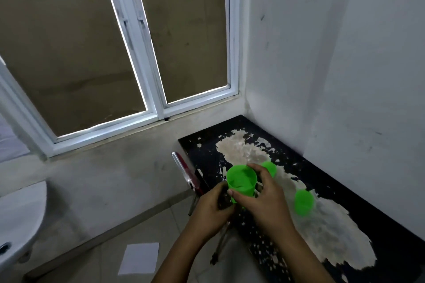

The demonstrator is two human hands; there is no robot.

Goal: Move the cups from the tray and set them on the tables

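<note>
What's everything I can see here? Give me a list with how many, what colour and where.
Cups: three, green. One held up in the hands; two set on the table, one just behind the right hand, one to its right.
Table: one, black with worn pale patches, in the corner under the wall.
Tray: one, dark, mostly hidden under the held cup and the hands.
Window: one, white frame, brownish panes, upper left.
Chair: one, red with metal frame, left of the table.
Paper: one white sheet, on the floor.
Basin: one, white, far left.
Left hand: grips the tray.
Right hand: grips the held cup.
</note>
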